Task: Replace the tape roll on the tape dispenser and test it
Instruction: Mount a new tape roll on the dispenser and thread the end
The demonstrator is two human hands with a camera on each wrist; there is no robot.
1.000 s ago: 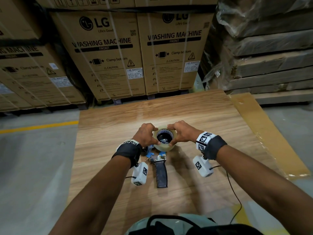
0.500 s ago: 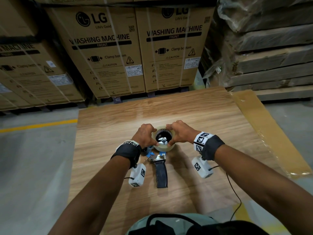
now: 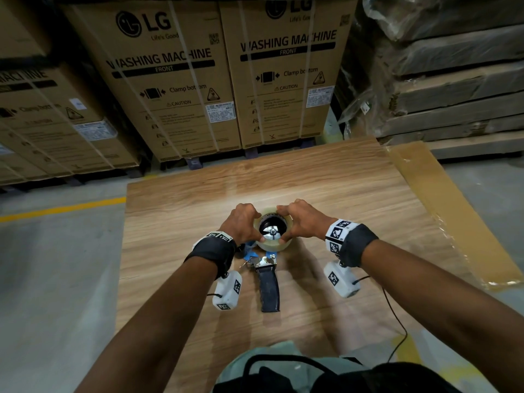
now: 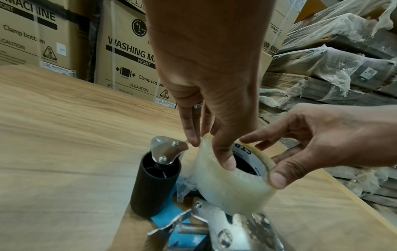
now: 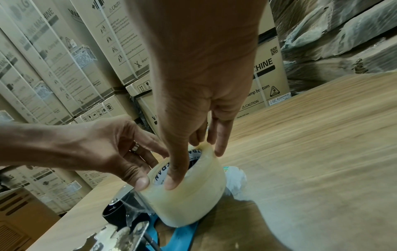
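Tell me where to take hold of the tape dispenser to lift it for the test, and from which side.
Take the tape dispenser by its black handle, coming from the near edge of the table. It is long, bare, and points toward the person, clear of the roll.

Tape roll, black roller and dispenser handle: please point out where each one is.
tape roll (image 4: 227, 186), left wrist view, on its clear outer side.
black roller (image 4: 153, 185), left wrist view, on its ribbed side.
dispenser handle (image 3: 269, 289), head view, on its middle.
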